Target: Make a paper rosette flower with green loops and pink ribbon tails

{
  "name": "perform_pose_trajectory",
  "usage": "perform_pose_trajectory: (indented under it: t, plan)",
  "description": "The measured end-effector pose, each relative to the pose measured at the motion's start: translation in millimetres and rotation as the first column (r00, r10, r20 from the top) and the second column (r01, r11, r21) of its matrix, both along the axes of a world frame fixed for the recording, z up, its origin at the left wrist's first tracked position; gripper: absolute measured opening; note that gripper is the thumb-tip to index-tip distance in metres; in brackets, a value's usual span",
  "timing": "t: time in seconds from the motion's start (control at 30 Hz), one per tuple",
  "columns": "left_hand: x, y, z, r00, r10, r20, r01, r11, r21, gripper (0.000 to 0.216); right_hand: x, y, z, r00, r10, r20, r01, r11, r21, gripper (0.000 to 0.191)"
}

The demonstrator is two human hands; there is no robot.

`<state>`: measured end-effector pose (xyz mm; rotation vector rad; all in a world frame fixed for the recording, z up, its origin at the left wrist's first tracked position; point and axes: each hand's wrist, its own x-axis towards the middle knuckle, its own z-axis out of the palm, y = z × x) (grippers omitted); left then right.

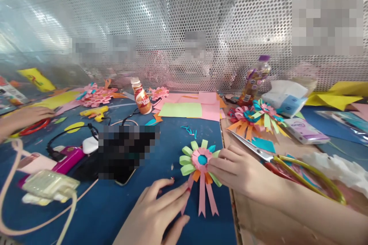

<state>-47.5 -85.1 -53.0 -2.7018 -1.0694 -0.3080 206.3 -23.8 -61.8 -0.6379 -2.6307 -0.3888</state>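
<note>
A paper rosette [193, 159] lies on the blue table surface. It has light green loops, a pink ring, a blue centre and pink strip tails with notched ends. My right hand [237, 168] reaches in from the right, its fingers closed on the rosette's right edge and covering some loops. Fingers stretched out and thumb apart, my left hand [159, 210] rests at the lower left, fingertips touching the leftmost pink tail. Small blue paper scraps [189, 131] lie just above the rosette. Scissors [267, 155] with yellow and red handles lie beyond my right forearm.
Finished paper flowers [258, 116] sit right, near a drink bottle [254, 78] and tissue packs [306, 131]. A coffee bottle [141, 97], paper sheets [180, 110] and a yellow glue gun [94, 113] stand behind. Chargers and cables [50, 187] crowd the left. Another person's hand [31, 118] is far left.
</note>
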Motion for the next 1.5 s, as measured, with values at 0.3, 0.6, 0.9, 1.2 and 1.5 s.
perform_pose_trajectory:
  t: [0.3,0.6,0.9,1.2,1.5]
  plan:
    - [-3.8,0.8,-6.8,0.999,-0.033,0.012,0.033,0.999,0.024,0.038,-9.8,5.5,3.5,0.995,0.093,0.025,-0.094,0.995,0.015,0.029]
    - [-6.5,-2.3,-17.0,0.999,0.029,0.042,-0.029,1.000,-0.012,0.038,-15.8,6.1,12.8,0.982,0.137,0.133,-0.140,0.990,0.014,0.028]
    - [-7.3,-4.7,-20.7,0.999,0.027,0.040,-0.028,1.000,0.007,0.041,-18.1,2.8,15.4,0.977,0.136,0.164,-0.142,0.990,0.026,0.029]
    - [-7.0,-7.7,-20.4,0.989,0.082,0.126,-0.071,0.993,-0.092,0.035,-21.7,-0.4,17.5,0.976,0.133,0.173,-0.138,0.990,0.014,0.020]
    - [-6.6,-7.2,-21.3,0.986,0.094,0.136,-0.080,0.991,-0.106,0.036,-21.3,-3.4,15.0,0.975,0.114,0.191,-0.125,0.991,0.042,0.020]
